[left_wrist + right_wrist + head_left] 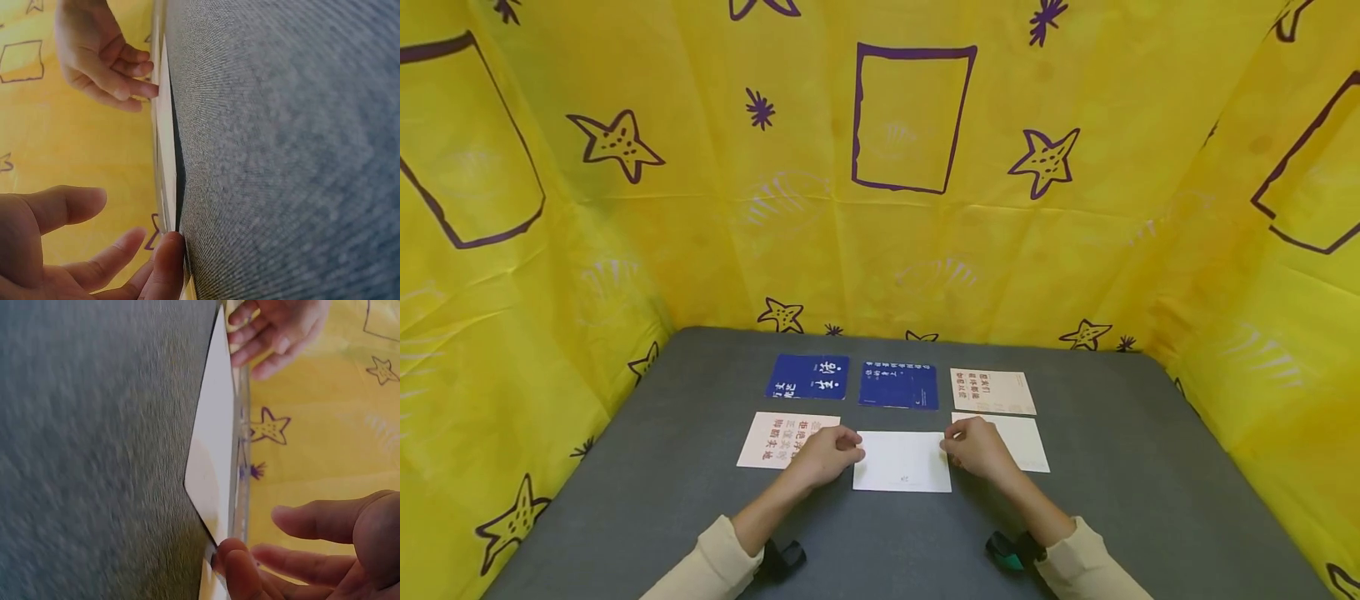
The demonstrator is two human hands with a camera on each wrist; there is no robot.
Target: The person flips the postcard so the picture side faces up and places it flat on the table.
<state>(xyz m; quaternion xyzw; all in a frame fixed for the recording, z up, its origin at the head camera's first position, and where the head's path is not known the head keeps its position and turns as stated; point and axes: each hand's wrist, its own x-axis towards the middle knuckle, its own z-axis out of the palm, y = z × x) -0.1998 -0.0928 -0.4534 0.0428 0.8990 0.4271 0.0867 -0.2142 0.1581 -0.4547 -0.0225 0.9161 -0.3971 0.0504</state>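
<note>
A white card (902, 461) with a small mark near its lower edge lies on the dark grey table, between the two hands. My left hand (826, 457) has its fingertips right at the card's left edge, the thumb held apart from the fingers in the left wrist view. At the opposite edge are the fingertips of my right hand (981, 450); its thumb (319, 519) also stands away from the card. Partly behind the left hand is a pale card with reddish writing (767, 440). Another white card (1026, 443) lies beside the right hand, which covers part of it.
Behind these, a row holds a blue card (807, 377) with white writing, a second blue card (898, 386) and a cream card (996, 392) with brown writing. Yellow patterned cloth (910, 267) walls off the table (625, 467) at the back and both sides.
</note>
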